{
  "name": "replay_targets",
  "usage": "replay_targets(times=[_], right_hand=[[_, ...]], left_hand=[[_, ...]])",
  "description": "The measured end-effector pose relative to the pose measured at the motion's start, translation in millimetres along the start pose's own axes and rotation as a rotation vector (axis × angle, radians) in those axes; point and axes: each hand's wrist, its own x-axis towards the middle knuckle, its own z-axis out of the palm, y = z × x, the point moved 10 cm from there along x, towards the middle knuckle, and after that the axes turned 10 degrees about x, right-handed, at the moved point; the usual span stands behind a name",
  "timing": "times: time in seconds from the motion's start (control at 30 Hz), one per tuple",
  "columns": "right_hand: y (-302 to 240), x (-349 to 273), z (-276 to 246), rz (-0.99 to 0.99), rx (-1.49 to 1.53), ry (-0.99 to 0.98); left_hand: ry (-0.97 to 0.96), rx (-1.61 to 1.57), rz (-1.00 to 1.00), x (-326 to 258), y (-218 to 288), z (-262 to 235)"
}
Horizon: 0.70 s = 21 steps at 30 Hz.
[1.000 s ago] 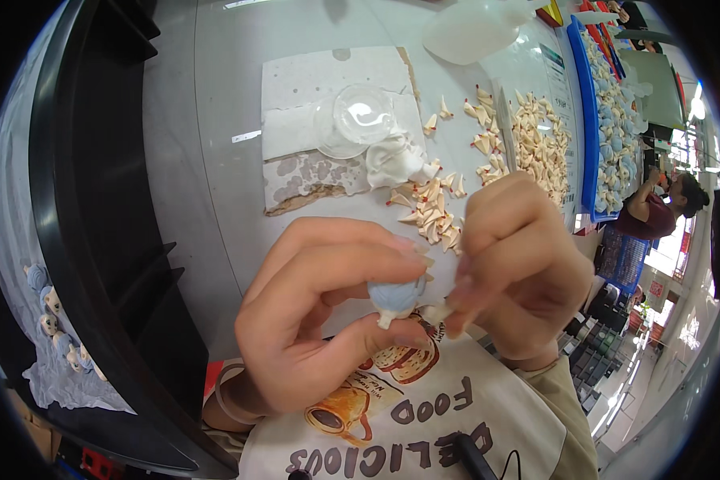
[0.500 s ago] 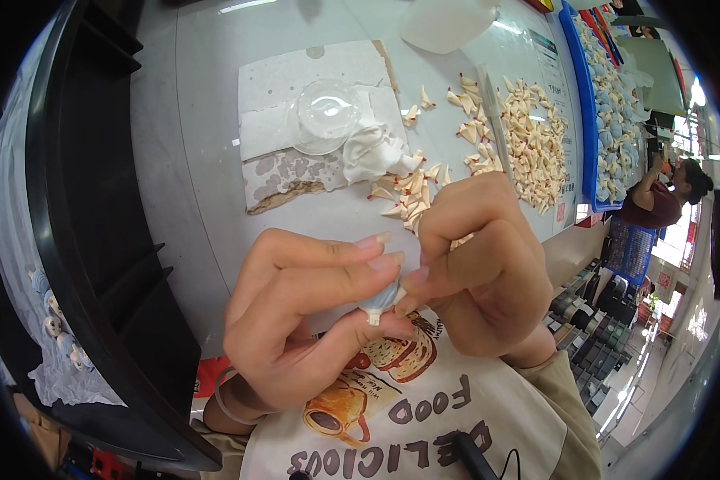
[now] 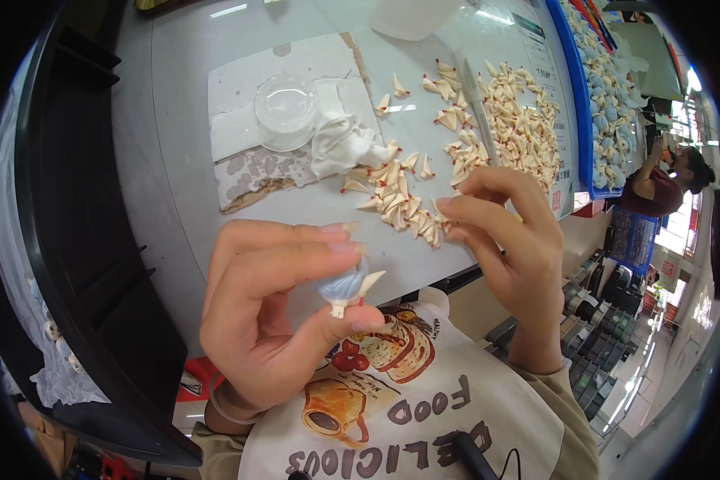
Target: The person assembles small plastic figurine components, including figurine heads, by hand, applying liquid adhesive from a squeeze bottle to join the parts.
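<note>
My left hand (image 3: 276, 320) pinches the small pale-blue figure (image 3: 346, 286) between thumb and fingertips, held above the near edge of the white surface (image 3: 176, 152), a cream horn piece now sticking out of its right side. My right hand (image 3: 508, 248), which 0.5 s ago pressed against the figure, has pulled away to the right and is released, fingers loosely curled with nothing in them, just beside the nearest pile of cream horn pieces (image 3: 404, 204).
</note>
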Motion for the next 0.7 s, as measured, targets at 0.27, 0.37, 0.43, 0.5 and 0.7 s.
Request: replay_targets(times=[0.27,0.37,0.43,0.5,0.7], right_hand=[[-2,15,0,-0.105,0.010,0.028],[5,18,-7,-0.036,0.089,0.056],[9,20,-15,-0.009,0.178,0.101],[12,21,-18,-0.001,0.199,0.100],[18,24,-24,0.005,0.261,0.113]], left_hand=[[0.017,-0.108,-0.106,-1,-2,2],[0.015,-0.140,-0.107,-1,-2,2],[0.010,-0.157,-0.098,0,-4,2],[-0.020,-0.057,-0.002,1,0,4],[-0.075,-0.050,0.022,2,2,5]])
